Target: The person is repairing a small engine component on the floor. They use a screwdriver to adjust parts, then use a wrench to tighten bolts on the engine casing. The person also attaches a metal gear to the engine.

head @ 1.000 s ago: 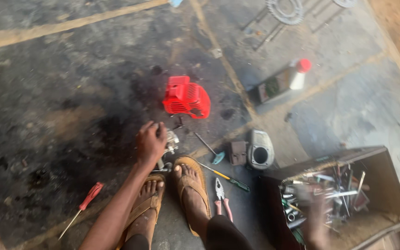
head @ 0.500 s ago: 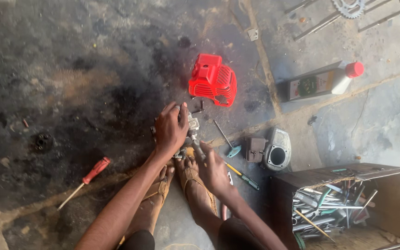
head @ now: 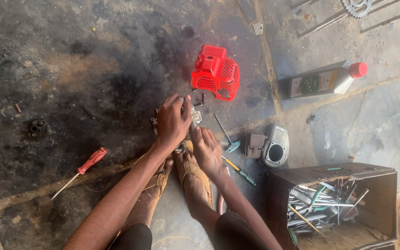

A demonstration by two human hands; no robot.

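Observation:
My left hand (head: 172,122) lies over a small grey metal engine part (head: 194,115) on the oily floor and grips it from above. My right hand (head: 205,147) is closed around a thin tool whose tip (head: 192,124) meets that part. Both hands work just past my sandalled feet (head: 188,172). A red plastic engine cover (head: 216,72) sits a little beyond the hands. Most of the metal part is hidden under my left hand.
A red-handled screwdriver (head: 80,171) lies left. Right of my hands lie a teal-handled tool (head: 228,136), a yellow-green screwdriver (head: 240,171), a grey housing (head: 275,147) and a small dark block (head: 254,145). An oil bottle (head: 326,79) lies far right; an open toolbox (head: 334,203) stands near right.
My right hand has come from the toolbox to the metal part and now holds a thin tool against it. My left hand stayed on the part. The view shifted closer.

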